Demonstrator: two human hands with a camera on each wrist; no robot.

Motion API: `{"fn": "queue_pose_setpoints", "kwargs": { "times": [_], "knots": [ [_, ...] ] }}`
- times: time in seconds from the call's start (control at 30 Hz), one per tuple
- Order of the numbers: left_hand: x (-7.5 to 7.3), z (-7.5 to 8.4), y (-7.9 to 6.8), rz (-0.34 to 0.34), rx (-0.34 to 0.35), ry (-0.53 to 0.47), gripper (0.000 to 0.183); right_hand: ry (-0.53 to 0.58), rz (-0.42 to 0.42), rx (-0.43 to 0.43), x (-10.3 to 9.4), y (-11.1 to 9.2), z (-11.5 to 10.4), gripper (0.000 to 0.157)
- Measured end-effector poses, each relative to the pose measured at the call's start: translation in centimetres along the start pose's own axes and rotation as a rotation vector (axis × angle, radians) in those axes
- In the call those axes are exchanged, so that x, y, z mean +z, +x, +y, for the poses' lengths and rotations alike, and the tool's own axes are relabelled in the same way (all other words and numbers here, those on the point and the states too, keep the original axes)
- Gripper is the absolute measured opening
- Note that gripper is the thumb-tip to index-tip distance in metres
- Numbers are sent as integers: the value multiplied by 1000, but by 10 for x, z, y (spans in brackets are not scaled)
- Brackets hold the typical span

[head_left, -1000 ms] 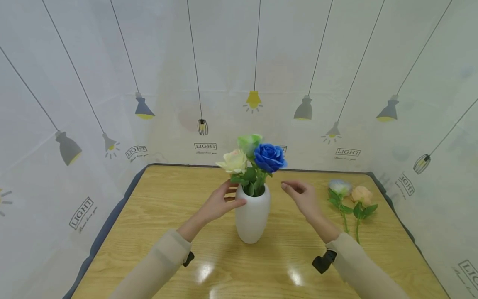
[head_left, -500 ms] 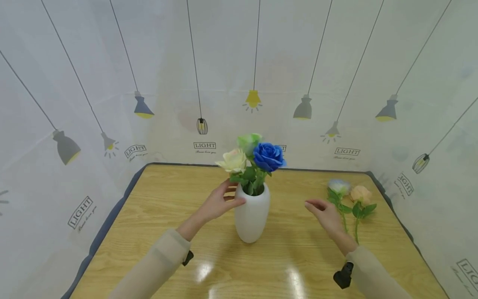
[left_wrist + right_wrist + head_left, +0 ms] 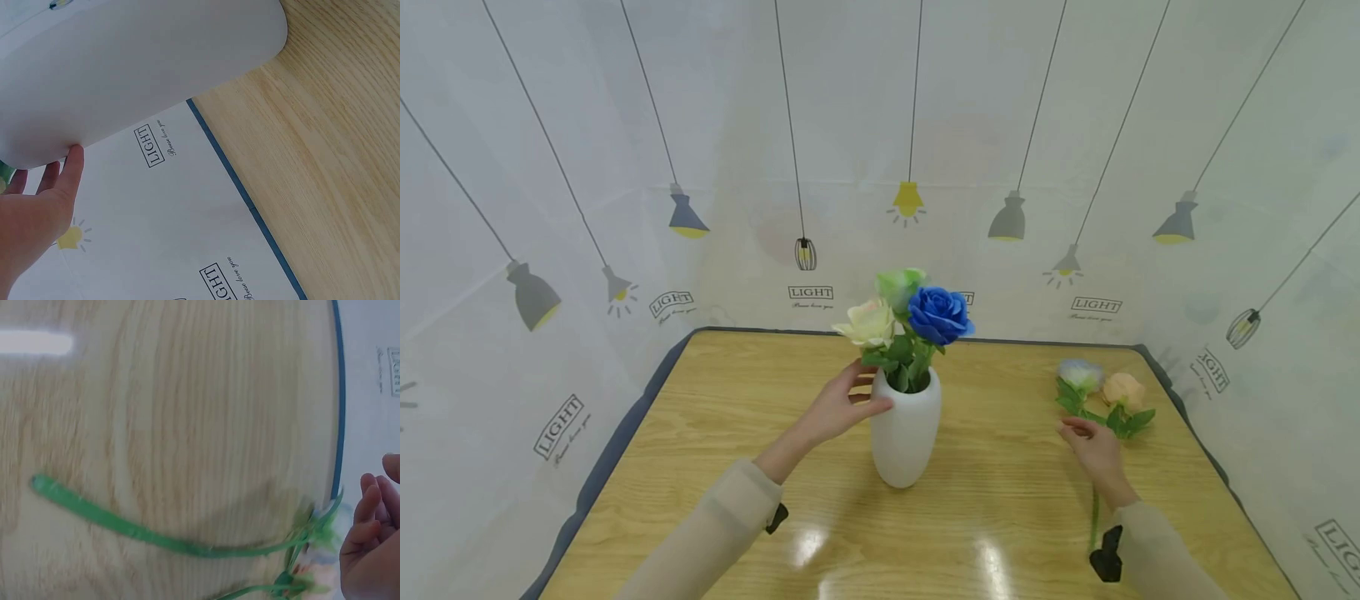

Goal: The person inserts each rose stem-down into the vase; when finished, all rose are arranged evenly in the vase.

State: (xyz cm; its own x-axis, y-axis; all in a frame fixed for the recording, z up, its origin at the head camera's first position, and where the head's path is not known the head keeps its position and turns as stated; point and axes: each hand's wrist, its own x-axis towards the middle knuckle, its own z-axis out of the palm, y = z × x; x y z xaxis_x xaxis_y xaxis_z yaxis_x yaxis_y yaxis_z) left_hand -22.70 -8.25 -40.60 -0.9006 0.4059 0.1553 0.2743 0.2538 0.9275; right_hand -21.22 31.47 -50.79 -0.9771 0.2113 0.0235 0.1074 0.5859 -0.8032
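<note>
Right hand (image 3: pixel 1096 454) has shifted rightward since a second ago, from just beside the vase's mouth to the right part of the head view, over the stems of two loose flowers. Left hand (image 3: pixel 838 408) and white vase (image 3: pixel 906 437) hold their places.

By size: patterned backdrop (image 3: pixel 730 100) fills the upper half and both sides, printed with hanging lamps and "LIGHT" labels. Wooden table (image 3: pixel 1007 475) below, grain running across, glare spots at lower centre. Beige sleeves (image 3: pixel 722 521) enter from the lower edge.

Vase upright on the table, just right of centre. Left hand at its left side near the rim: thumb toward the camera, fingers beyond, spread wide and touching the wall. Right hand: fingers loosely bent, narrow gap to the thumb, nothing seen between them. Cannot tell whether it touches a stem.

In the vase, three roses: blue rose (image 3: pixel 940 315) at right, cream rose (image 3: pixel 871 323) at left, green rose (image 3: pixel 898 287) behind. Lying on the table at right, just beyond the right hand: pale blue-white flower (image 3: pixel 1081 375) and, beside it, peach flower (image 3: pixel 1123 389). One green stem (image 3: pixel 1094 517) runs under the hand toward the lower edge. Smallest: black wrist device (image 3: pixel 1107 554) by the right cuff.
</note>
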Motion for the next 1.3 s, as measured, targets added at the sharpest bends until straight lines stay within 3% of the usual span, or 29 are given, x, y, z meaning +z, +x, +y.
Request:
{"fn": "queue_pose_setpoints", "kwargs": {
  "times": [0.13,0.27,0.5,0.63,0.93,1.13,1.3],
  "knots": [
    [0,-1,0,0,-3,-2,64,-68,35,18,-5,-2,7,41],
    [0,1,0,-8,-4,-18,64,-60,87,83,-7,-1,14,40],
    [-3,27,-9,-29,4,-30,62,-71,120,136,-9,0,24,43],
    [-3,32,-10,-34,-12,-24,61,-111,99,152,-10,-4,32,43],
    [-3,32,-10,-36,-6,-28,62,-178,9,164,-8,-7,42,44],
    [-3,31,-10,-40,-12,-30,62,-156,31,210,-5,-12,43,44],
    [-3,31,-10,-38,-11,-27,62,-94,121,256,-2,-14,46,41]
  ]
}}
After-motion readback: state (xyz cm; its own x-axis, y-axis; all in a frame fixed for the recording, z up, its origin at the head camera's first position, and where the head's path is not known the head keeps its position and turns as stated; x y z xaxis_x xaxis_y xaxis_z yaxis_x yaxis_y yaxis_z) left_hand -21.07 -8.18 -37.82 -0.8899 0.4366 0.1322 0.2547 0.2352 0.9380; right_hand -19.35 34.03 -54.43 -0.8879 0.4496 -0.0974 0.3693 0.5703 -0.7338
